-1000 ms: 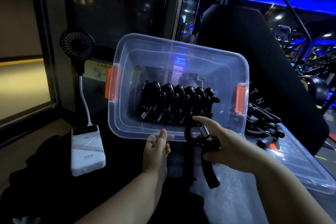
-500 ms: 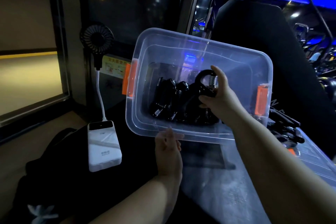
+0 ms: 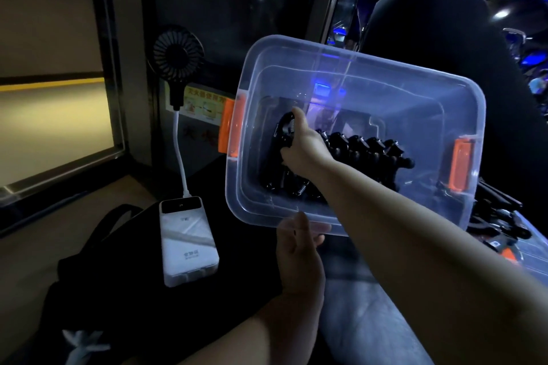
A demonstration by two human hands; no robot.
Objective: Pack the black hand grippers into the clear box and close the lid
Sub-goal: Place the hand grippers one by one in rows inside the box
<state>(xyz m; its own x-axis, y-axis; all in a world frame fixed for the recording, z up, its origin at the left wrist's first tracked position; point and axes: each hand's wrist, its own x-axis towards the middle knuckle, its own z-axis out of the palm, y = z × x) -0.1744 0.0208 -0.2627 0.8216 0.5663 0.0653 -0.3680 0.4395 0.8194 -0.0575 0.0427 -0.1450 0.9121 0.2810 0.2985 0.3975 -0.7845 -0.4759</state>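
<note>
In front of the dark window, the clear rectangular plastic box with orange side latches is tilted up toward the camera, its near rim pinched in the grip of the left hand, thumb on the rim's upper face, fingers under it. A second ago the right hand was outside the box, below its near rim, carrying one black spring-coiled hand gripper; now that hand has reached over the rim and deep into the box, its grip closed around the gripper's handles and pressing it against the left end of the row of black hand grippers already lined up along the bottom. The gripper looks about seated but not released. That puts one more piece in the row. More black hand grippers lie loose on the grey surface to the right, just beside the clear flat lid, so packing probably goes on before the lid can go on. Further left on the surface a white power bank rests on dark fabric, cabled to a small black fan.
</note>
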